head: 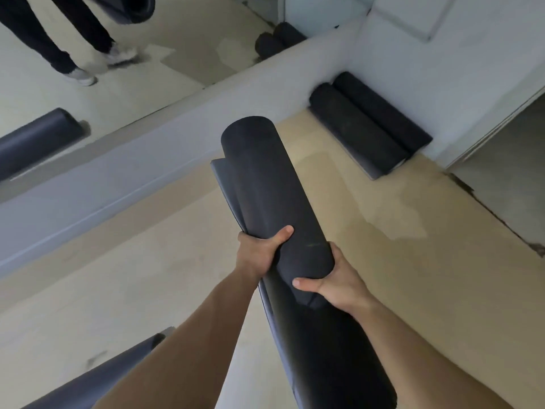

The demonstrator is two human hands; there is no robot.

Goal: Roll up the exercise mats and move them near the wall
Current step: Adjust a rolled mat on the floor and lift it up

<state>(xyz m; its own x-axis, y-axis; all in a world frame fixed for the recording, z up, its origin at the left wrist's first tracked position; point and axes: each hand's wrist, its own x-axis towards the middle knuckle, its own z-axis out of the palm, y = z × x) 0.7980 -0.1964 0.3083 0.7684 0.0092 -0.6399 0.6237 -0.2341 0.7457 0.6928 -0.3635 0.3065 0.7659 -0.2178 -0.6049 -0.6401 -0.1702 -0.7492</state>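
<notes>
Well, the long black rolled foam exercise mat (274, 202) is up off the floor in our grip. It slants away from us, its far round end aimed toward the foot of the wall and its near end low at our right side. Its outer layer hangs loose (a flap shows along the left edge of the roll). Our left hand (258, 255) clamps the roll from the left, thumb laid over the top. Our right hand (336, 280) clasps it from the right, a little nearer to us, thumb across the top as well. The hands sit close together on opposite flanks of the roll, not touching.

Ahead and to the right, two more dark rolled mats (365, 128) lie side by side, touching, on the floor in the corner, the farther one against the white wall (413, 69). At lower left another dark grey rolled mat (97, 376) lies on the pale beige floor (147, 276), partly hidden by our left forearm. A wall mirror (141, 84) above a low white ledge (132, 172) reflects legs in dark trousers and pale shoes, along with rolled mats. At the right edge stands a sliding door frame (486, 137).
</notes>
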